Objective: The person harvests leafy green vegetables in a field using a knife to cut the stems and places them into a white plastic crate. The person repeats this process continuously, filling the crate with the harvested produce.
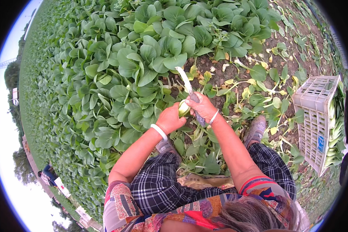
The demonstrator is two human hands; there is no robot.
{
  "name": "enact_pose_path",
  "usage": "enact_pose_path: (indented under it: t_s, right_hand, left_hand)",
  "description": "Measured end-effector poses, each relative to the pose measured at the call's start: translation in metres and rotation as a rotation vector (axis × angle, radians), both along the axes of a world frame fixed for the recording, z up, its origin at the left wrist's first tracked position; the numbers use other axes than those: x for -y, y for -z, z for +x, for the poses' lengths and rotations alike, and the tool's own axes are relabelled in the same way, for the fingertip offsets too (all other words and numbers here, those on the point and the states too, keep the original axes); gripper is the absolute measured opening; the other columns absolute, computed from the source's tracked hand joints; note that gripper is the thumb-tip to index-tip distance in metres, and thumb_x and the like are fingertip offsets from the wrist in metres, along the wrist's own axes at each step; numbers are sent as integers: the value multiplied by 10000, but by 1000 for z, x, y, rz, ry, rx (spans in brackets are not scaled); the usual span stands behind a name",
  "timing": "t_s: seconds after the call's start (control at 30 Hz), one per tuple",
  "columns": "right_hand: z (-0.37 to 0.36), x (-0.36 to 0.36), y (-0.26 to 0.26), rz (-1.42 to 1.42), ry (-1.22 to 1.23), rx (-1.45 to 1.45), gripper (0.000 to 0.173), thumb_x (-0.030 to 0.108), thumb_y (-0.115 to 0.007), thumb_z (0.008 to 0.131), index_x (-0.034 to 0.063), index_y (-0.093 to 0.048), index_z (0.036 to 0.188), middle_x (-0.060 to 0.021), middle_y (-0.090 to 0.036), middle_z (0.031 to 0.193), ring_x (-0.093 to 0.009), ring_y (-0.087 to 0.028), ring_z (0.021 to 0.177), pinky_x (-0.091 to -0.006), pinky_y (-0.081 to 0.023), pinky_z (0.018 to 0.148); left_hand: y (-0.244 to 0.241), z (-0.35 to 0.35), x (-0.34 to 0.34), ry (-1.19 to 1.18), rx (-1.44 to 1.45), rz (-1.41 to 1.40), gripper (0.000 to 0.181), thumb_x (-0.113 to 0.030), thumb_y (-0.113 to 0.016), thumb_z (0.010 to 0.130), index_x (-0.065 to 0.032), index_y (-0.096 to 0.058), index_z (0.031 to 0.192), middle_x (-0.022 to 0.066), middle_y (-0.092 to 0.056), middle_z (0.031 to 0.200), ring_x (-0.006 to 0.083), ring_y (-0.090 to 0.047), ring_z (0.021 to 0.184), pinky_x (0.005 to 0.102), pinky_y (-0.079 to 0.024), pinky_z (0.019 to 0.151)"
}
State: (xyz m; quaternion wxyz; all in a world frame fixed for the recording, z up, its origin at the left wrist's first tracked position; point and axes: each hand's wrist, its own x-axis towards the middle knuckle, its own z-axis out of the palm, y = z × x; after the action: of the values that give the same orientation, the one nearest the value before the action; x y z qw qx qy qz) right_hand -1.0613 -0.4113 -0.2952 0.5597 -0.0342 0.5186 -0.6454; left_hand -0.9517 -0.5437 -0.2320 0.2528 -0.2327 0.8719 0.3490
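My left hand (171, 117), below a white bangle, is closed around a head of bok choy (184, 108) whose pale green base points toward my other hand. In my right hand (201, 106) is a knife (185, 79) with a curved, light-coloured blade and a dark, dirty handle; the blade points up and left, away from me. My right thumb is at the bok choy's base; whether it touches is hard to tell. The leaves of the held head are mostly hidden by my left hand. Growing bok choy (148, 62) stands just beyond both hands.
A white plastic crate (313, 127) filled with bok choy lies tilted at the right. Loose leaves (258, 72) and trimmings litter the soil between it and the dense crop. My feet are on either side of leaf scraps. Another person (47, 175) is far off at the lower left.
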Motion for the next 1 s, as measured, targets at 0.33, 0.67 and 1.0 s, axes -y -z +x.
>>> enact_pose_path:
  t_s: [0.33,0.67,1.0]
  right_hand:
    - [29,17,70,444,-405,-922,471,364,-515,937,53,-453,1286,-240,-649,953,-414,-613,925,-456,-483,838]
    - [40,17,83,449,-622,-840,412,334,-489,947,103,-499,1288,-237,-639,1040,-423,-598,969,-481,-474,869]
    - [19,2,23,545,-821,-1025,328,347,-504,938,115,-560,1162,-176,-644,1054,-367,-619,982,-473,-492,849]
  left_hand:
    - [39,-13,58,270,298,-569,373,-84,-610,728,6,-615,1090,223,-210,1517,328,-677,886,387,-544,796]
    - [48,31,47,256,136,-556,255,-87,-614,723,-2,-584,961,194,-491,1197,333,-667,782,397,-552,712]
    - [21,71,18,73,-80,-421,445,-114,-647,689,-27,-579,1120,152,-495,1170,337,-648,830,426,-540,754]
